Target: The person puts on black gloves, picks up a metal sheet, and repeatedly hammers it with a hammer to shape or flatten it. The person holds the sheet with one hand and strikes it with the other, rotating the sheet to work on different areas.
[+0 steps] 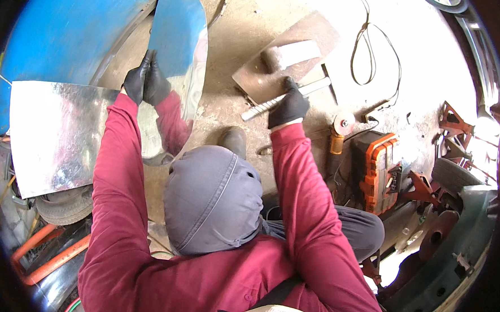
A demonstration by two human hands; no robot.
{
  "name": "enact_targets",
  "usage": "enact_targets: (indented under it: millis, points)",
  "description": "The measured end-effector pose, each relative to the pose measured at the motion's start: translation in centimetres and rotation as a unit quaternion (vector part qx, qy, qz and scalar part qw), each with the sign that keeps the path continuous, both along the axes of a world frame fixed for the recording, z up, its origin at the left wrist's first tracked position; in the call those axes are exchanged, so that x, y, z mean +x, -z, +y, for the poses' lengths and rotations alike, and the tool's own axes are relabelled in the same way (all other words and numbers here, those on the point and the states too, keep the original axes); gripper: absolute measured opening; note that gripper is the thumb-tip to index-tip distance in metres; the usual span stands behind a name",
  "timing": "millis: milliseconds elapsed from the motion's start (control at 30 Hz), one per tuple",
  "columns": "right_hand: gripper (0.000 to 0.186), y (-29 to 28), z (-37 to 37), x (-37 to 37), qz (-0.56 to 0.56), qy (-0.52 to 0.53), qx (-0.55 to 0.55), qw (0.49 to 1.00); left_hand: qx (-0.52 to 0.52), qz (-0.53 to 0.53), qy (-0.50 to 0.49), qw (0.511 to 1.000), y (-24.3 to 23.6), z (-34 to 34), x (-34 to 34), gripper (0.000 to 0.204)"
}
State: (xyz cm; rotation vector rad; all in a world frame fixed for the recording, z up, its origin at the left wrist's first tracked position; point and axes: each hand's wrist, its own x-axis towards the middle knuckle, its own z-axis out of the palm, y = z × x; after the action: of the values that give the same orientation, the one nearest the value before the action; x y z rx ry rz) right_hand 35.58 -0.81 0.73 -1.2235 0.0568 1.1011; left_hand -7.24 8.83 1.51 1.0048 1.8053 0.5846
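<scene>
The right hand (290, 105), in a black glove, is closed around the handle of a hammer (316, 88), the handle slanting so that the hammer's head lies up and to the right of the fist. The left hand (134, 85), also black-gloved, is well to the left of the hammer, its fingers drawn together and laid against a shiny metal sheet (178, 31); the glove and the red sleeve are mirrored in the metal. Whether the left thumb pinches the sheet's edge, I cannot tell.

Just beyond the hammer, a flat brown plate (248, 77) lies on the floor (233, 48), bearing a block (273, 59) with a dark, rounded end. To the right of the hammer and nearer the person is an angle grinder (336, 142) with a pale round disc, and just beside that stands an orange and black toolbox (377, 174). Up and to the right of the hammer, a dark cord (373, 69) lies in a loop. Farther right of it are a red stand (454, 121) and a tire (453, 179).

Far left of the hammer, past the left hand, a second silvery panel (53, 140) sits in front of a big blue panel (75, 39), with another tire (66, 207) partly showing under the silvery one.
</scene>
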Motion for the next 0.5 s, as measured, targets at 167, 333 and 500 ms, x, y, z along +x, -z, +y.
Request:
enact_targets:
  millis: [167,333,500]
  points:
    - [0.026,-0.5,-0.2,-6.6,0.022,-0.038,0.029,0.999,-0.086,-0.001,-0.033,0.996,-0.6,-0.3,-0.8,0.085]
    - [0.027,-1.5,-2.6,-5.0,-0.1,-0.045,-0.076,0.991,0.119,0.043,0.062,0.99,0.0,-2.0,1.6,0.068]
    - [0.039,-3.1,-4.8,-0.9,-0.343,-0.113,-0.049,0.931,0.121,-0.048,0.002,0.991,3.8,-4.3,1.0,0.076]
